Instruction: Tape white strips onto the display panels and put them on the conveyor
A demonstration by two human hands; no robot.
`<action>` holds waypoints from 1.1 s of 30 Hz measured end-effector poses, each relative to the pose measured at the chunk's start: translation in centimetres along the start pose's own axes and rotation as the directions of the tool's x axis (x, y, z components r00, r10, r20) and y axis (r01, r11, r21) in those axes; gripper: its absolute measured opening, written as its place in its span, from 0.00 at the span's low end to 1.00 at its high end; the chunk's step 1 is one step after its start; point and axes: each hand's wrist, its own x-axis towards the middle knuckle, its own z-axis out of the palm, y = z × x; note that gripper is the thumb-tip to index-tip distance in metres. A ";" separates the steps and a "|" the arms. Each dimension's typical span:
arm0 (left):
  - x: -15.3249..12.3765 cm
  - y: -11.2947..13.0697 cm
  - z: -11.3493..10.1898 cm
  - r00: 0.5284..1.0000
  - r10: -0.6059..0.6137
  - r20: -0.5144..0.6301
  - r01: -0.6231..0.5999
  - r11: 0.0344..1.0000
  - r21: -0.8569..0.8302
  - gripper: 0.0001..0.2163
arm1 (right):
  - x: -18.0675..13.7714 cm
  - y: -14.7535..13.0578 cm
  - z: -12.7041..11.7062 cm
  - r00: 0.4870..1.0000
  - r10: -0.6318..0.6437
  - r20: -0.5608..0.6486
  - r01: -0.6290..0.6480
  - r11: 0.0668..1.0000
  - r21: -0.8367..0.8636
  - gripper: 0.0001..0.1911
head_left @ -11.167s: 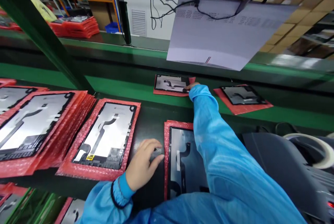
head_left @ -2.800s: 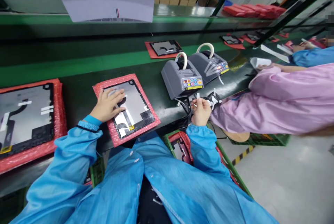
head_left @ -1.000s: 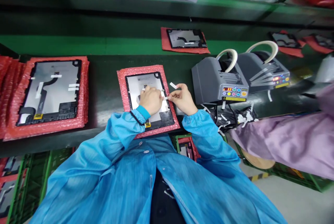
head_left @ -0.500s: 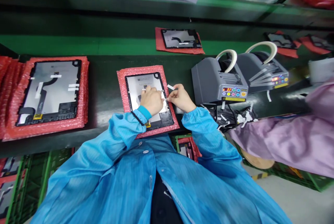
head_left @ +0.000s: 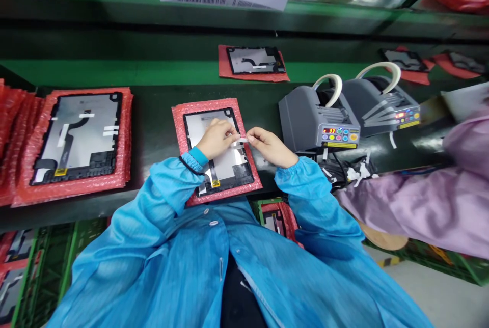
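Observation:
A short strip of white tape [head_left: 243, 140] is stretched between my two hands. My left hand [head_left: 217, 138] pinches its left end, and my right hand [head_left: 269, 145] pinches the right end. Both hands are above the right side of a tablet screen panel [head_left: 237, 175], which has a black frame and a silvery back. Beneath the panel is a red bubble-wrap sheet [head_left: 179, 123]. A dark ribbon cable with a yellow end [head_left: 216, 183] shows below my left wrist; its upper part is hidden by that hand.
Two grey tape dispensers [head_left: 305, 119] [head_left: 376, 106] stand to the right. At left, another panel [head_left: 82, 134] lies on stacked red bubble wrap. Behind, one more panel [head_left: 256, 60] rests on a green belt. A co-worker's lilac sleeve [head_left: 416, 206] reaches in from the right.
My hands have moved up slightly from the panel's right edge. The tape strip, earlier angled up from my right fingers, now lies level between both hands.

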 end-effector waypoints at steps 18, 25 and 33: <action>-0.6 1.3 1.0 0.960 -0.276 0.049 0.248 0.918 0.311 0.12 | 2.1 2.3 2.0 0.983 0.105 -0.153 -0.122 0.987 -0.109 0.07; -0.8 1.6 1.5 0.966 -0.254 0.054 0.215 0.898 0.385 0.14 | 2.5 2.5 2.1 0.985 0.113 -0.128 -0.139 0.967 -0.214 0.08; -1.1 1.6 2.0 0.973 -0.227 0.041 0.188 0.884 0.428 0.12 | 2.3 3.2 2.7 0.955 0.242 -0.169 -0.261 0.960 -0.100 0.10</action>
